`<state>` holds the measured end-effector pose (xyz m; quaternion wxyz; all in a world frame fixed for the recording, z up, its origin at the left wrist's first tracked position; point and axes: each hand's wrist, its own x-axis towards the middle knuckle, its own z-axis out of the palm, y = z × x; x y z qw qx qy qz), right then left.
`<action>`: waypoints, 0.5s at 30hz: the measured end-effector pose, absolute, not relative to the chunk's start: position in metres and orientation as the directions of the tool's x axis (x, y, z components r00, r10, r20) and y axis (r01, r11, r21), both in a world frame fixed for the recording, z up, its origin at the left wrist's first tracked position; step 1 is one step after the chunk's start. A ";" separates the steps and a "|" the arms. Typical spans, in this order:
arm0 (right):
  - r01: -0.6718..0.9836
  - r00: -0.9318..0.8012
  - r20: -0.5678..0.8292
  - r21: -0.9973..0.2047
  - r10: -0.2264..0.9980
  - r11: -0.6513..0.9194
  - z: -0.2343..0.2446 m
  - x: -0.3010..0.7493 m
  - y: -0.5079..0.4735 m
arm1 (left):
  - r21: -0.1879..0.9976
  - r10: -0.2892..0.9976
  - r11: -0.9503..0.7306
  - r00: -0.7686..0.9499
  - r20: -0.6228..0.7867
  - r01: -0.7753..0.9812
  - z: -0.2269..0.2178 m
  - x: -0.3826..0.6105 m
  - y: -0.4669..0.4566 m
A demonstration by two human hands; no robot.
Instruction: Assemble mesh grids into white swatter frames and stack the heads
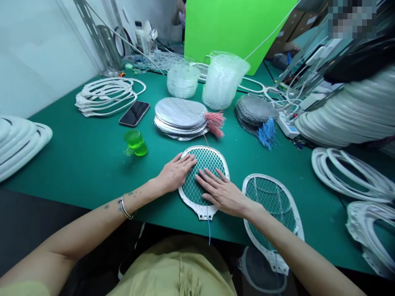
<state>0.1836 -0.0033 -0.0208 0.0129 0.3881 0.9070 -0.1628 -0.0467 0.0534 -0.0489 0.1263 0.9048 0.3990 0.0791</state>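
Observation:
Flat on the green table lies a white racket-shaped frame (227, 162) with a metal mesh (205, 158) across it. A blue wire (209, 232) hangs from its neck end toward me, and a red wire (205, 139) shows at its far edge. My left hand (175, 172) rests on the left rim and mesh, fingers stretched out. Palm down, my right hand (220, 191) lies over the right part of the mesh with its fingers spread. Neither hand grips anything. A second racket frame with mesh (247, 181) lies to the right, partly behind my right forearm.
Mesh discs with red wires (180, 111) and grey discs with blue wires (256, 109) are stacked behind. White frames (101, 96) lie around the table, near a phone (135, 114) and a green jelly-like piece (135, 142). Clear bags (224, 80) stand by a green board (234, 28).

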 end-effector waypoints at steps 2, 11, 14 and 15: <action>0.699 -0.714 -0.187 -0.252 0.675 0.669 -0.031 0.184 -0.004 | 0.309 0.755 -0.637 0.653 0.067 0.706 -0.041 -0.047 0.049; 0.691 -0.723 -0.319 -0.324 0.613 0.646 -0.023 0.187 0.002 | 0.471 0.369 -0.863 0.863 0.345 0.181 -0.030 -0.030 -0.071; 0.667 -0.745 -0.372 -0.374 0.554 0.645 -0.018 0.189 0.007 | 0.586 0.462 -0.789 0.807 0.368 0.184 -0.047 -0.026 -0.089; 0.656 -0.754 -0.381 -0.386 0.536 0.649 -0.017 0.189 0.009 | 0.621 0.490 -0.761 0.793 0.361 0.188 -0.051 -0.026 -0.091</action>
